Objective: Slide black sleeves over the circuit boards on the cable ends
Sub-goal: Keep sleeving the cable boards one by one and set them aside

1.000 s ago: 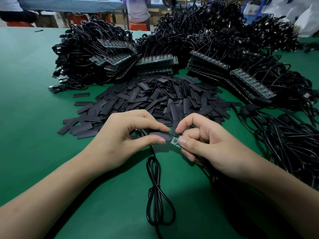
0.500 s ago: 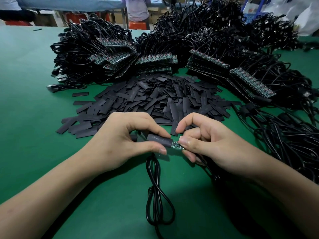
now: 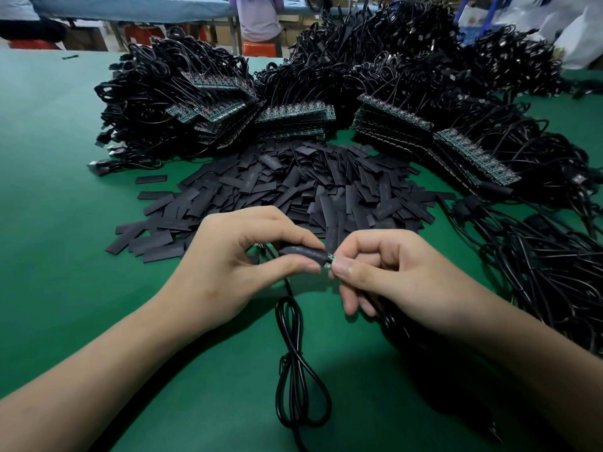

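Sleeve pile (image 3: 293, 187) sits mid-worktop (image 3: 58, 223) before you; cable bundles (image 3: 182, 115) behind it & to your right.

Flat green matte table cover (image 3: 65, 256) lies under the fingers (image 3: 277, 228) and runs out on all sides of them. Far beyond the fingers: long blue-covered table (image 3: 130, 8), with a person in a pale purple top (image 3: 257, 14) seated behind it on an orange plastic stool (image 3: 261, 47). Far beyond and left of the fingers: red stool (image 3: 32, 44) and brown cardboard box (image 3: 85, 40), side by side. Far beyond and right: crumpled white plastic bags (image 3: 574, 37).
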